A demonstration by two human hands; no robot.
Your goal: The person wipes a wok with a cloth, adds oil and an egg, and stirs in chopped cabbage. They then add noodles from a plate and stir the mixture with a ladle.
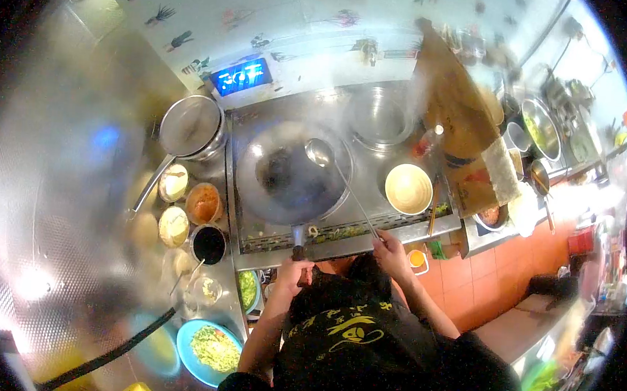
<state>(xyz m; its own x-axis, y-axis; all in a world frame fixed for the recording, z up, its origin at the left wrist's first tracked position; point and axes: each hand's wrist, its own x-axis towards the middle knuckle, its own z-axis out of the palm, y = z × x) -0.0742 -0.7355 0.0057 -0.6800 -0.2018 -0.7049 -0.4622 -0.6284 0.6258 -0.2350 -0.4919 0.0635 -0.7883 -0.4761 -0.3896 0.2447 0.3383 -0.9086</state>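
Observation:
My left hand [295,276] is wrapped round the dark handle of a large wok [291,201], which sits on the stove at the centre. Steam hangs over the wok, and its bottom looks dark. In my right hand [391,253] is the long thin handle of a metal ladle [321,152]. The ladle's bowl is over the right part of the wok. A cream-coloured bowl [409,189] stands to the right of the wok, with a bottle [429,142] just behind it.
Left of the stove are a strainer [190,126] on a pot, an orange-brown seasoning tub [204,203], a dark sauce container [208,245] and a blue bowl [185,346] of chopped greens. Brown cardboard [455,96] stands at the right. A round metal pan [379,120] sits behind.

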